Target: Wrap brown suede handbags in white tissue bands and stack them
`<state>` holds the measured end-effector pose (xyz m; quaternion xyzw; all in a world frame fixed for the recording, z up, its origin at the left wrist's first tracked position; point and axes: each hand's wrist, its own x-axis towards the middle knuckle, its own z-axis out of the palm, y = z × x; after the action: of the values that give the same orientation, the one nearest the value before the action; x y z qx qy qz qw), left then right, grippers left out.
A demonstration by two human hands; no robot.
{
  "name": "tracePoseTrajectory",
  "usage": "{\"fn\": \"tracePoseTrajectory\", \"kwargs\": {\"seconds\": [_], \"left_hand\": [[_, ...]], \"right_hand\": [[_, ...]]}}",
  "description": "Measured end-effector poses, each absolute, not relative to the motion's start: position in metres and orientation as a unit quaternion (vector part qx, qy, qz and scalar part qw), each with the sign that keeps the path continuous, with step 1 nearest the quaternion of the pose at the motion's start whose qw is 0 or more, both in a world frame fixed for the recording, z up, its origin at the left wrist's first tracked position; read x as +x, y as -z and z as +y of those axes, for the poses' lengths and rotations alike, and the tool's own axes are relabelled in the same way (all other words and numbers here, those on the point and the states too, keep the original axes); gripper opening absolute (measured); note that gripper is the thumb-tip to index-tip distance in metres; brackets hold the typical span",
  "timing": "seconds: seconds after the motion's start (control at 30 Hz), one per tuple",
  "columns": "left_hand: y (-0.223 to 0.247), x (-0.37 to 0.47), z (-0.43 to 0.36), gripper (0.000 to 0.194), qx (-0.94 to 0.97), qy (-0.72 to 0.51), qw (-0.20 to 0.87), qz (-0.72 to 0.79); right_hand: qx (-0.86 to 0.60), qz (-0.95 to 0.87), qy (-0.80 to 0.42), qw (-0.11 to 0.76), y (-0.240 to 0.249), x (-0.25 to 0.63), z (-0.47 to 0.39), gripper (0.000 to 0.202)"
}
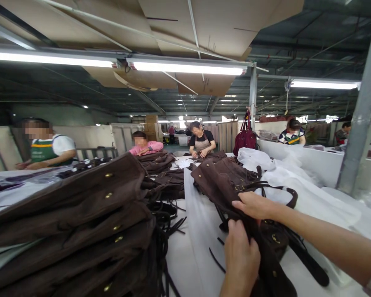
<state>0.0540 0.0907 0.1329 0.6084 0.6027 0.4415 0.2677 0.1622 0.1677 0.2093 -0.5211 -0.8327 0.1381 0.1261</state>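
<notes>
Both my hands are on a dark brown bag (218, 185) with brass studs and long straps, at the right of the table. My left hand (243, 258) has its fingers curled round the near side edge of the bag. Just beyond it, my right hand (255, 205) pinches the bag's upper edge between thumb and fingers. Part of the bag lies hidden behind my hands. To the left rises a stack of similar brown bags (77, 206), with brass studs along their flaps and loose straps hanging toward the middle.
White plastic sheeting (309, 198) is heaped along the right side. More brown bags (170, 181) lie farther up the table (176, 247). A maroon bag (246, 138) hangs at a metal post (253, 90). Several co-workers sit or stand around the tables.
</notes>
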Motion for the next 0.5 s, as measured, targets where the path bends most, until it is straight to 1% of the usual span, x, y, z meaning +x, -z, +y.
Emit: {"fn": "tracePoseTrajectory", "kwargs": {"seconds": [0.03, 0.07, 0.1, 0.17, 0.23, 0.3, 0.4, 0.47, 0.5], "left_hand": [[-0.132, 0.045, 0.093, 0.014, 0.551, -0.488, 0.348, 0.581], [-0.131, 0.035, 0.098, 0.012, 0.493, -0.515, 0.416, 0.564], [-0.128, 0.025, 0.104, 0.022, 0.452, -0.523, 0.459, 0.558], [-0.121, 0.009, 0.116, 0.038, 0.403, -0.524, 0.503, 0.556], [-0.113, 0.0, 0.123, 0.039, 0.367, -0.536, 0.52, 0.555], [-0.105, 0.0, 0.125, 0.032, 0.349, -0.552, 0.515, 0.555], [-0.098, 0.006, 0.118, 0.026, 0.36, -0.573, 0.491, 0.549], [-0.098, 0.008, 0.114, 0.028, 0.38, -0.582, 0.475, 0.54], [-0.1, 0.009, 0.113, 0.031, 0.389, -0.586, 0.468, 0.535]], "right_hand": [[-0.51, -0.832, -0.187, 0.115, -0.21, 0.168, 0.166, 0.034], [-0.5, -0.828, -0.231, 0.106, -0.209, 0.172, 0.164, 0.03], [-0.49, -0.825, -0.262, 0.104, -0.208, 0.175, 0.162, 0.027], [-0.469, -0.834, -0.263, 0.126, -0.201, 0.173, 0.157, 0.034], [-0.468, -0.841, -0.21, 0.173, -0.191, 0.162, 0.152, 0.041], [-0.493, -0.833, -0.158, 0.197, -0.183, 0.145, 0.149, 0.041], [-0.519, -0.837, -0.101, 0.141, -0.179, 0.124, 0.15, 0.032], [-0.525, -0.841, -0.059, 0.116, -0.184, 0.118, 0.153, 0.029], [-0.53, -0.838, -0.042, 0.118, -0.187, 0.117, 0.154, 0.03]]}}
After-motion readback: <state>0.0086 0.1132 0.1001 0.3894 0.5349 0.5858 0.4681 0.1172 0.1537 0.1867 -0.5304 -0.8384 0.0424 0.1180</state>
